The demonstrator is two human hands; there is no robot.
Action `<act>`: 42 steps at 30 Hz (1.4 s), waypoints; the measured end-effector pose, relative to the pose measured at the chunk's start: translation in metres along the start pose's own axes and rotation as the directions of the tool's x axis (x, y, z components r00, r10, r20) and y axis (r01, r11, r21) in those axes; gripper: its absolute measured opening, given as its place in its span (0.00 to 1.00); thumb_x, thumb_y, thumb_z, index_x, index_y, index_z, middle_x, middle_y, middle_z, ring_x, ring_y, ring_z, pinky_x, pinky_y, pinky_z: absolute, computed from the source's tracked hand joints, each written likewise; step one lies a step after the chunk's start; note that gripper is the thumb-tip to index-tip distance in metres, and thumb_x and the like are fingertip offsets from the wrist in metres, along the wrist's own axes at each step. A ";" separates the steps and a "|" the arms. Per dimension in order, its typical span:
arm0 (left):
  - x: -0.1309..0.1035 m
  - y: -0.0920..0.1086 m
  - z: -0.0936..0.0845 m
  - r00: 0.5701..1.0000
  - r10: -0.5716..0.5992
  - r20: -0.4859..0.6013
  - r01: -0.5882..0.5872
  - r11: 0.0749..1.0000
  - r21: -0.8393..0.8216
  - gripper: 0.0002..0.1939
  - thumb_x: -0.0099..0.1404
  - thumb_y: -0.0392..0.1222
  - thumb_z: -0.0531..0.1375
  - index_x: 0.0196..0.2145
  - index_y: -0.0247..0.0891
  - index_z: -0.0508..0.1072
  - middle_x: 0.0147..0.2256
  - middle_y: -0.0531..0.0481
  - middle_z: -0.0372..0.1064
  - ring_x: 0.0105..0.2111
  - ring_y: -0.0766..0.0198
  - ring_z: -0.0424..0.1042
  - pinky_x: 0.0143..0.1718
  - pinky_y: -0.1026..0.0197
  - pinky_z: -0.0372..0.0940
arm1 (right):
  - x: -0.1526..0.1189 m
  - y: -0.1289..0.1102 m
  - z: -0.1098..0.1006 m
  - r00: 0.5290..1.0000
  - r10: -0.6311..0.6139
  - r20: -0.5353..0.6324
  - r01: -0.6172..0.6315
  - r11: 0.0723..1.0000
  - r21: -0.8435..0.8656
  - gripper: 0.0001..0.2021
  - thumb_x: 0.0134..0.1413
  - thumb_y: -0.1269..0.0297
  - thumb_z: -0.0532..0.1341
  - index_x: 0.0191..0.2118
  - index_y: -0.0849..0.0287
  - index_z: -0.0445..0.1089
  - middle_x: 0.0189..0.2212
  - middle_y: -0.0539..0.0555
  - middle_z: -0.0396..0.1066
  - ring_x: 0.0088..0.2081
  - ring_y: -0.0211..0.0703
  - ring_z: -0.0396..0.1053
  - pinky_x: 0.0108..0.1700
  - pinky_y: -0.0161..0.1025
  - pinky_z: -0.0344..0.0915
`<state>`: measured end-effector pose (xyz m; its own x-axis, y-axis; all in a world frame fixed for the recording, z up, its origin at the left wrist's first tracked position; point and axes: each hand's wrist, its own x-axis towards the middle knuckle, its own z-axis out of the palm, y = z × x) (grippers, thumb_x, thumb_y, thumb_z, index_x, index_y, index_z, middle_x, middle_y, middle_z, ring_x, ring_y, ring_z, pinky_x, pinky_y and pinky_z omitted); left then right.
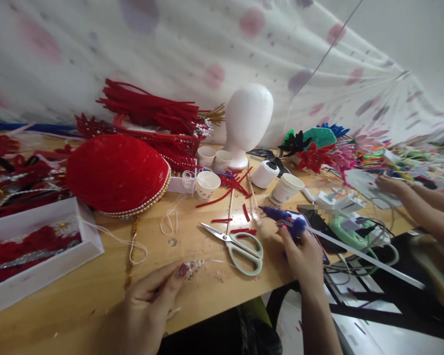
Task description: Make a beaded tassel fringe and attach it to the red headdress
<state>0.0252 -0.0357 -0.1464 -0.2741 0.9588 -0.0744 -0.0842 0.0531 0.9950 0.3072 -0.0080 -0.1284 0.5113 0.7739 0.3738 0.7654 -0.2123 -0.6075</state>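
Observation:
Between the thumb and fingers of my left hand point(151, 301) is a small cluster of white beads point(194, 268), held low over the table's front edge. A thin thread trails from the beads towards the scissors point(240, 249), which lie on the wood with pale handles and slightly parted blades. My right hand point(305, 259) is wrapped around a blue glue gun point(283, 217), its nozzle pointing left. From the back of the gun a long white glue stick point(370, 261) sticks out to the right. Short red pipe cleaner pieces point(244, 231) lie near the nozzle.
A red domed cap with pearl trim point(118, 175) and a white box point(44, 266) fill the left. Paper cups point(208, 186), a thread spool point(265, 174) and a white foam head point(248, 118) stand behind. Cables and phones lie right, near another person's hands point(395, 187).

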 end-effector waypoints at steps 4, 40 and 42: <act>-0.005 0.000 0.002 0.984 -0.177 0.005 0.177 0.983 -0.049 0.21 0.48 0.61 0.71 0.30 0.41 0.84 0.15 0.53 0.70 0.15 0.64 0.69 0.14 0.67 0.65 | -0.017 -0.001 -0.020 0.947 0.297 -0.126 -0.259 0.932 0.252 0.22 0.45 0.46 0.69 0.35 0.63 0.74 0.21 0.55 0.73 0.22 0.47 0.69 0.22 0.40 0.64; -0.003 -0.005 0.005 0.800 0.597 0.068 -0.590 0.759 0.277 0.08 0.62 0.31 0.65 0.38 0.39 0.82 0.32 0.52 0.81 0.31 0.67 0.80 0.35 0.72 0.73 | -0.066 -0.047 -0.019 0.702 -0.582 0.412 0.399 0.800 0.448 0.09 0.58 0.58 0.61 0.30 0.56 0.67 0.25 0.50 0.64 0.26 0.41 0.66 0.25 0.38 0.60; -0.004 -0.006 0.005 0.798 0.598 0.069 -0.591 0.755 0.284 0.07 0.62 0.31 0.65 0.37 0.39 0.82 0.32 0.52 0.81 0.32 0.67 0.80 0.35 0.72 0.73 | -0.066 -0.047 -0.019 0.704 -0.578 0.413 0.401 0.803 0.440 0.09 0.58 0.57 0.61 0.31 0.56 0.67 0.26 0.50 0.64 0.25 0.41 0.66 0.25 0.38 0.60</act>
<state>0.0312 -0.0380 -0.1514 -0.2033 0.8164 0.5406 0.3704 -0.4469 0.8143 0.2452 -0.0608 -0.1114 -0.2442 0.9139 0.3243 0.6478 0.4026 -0.6467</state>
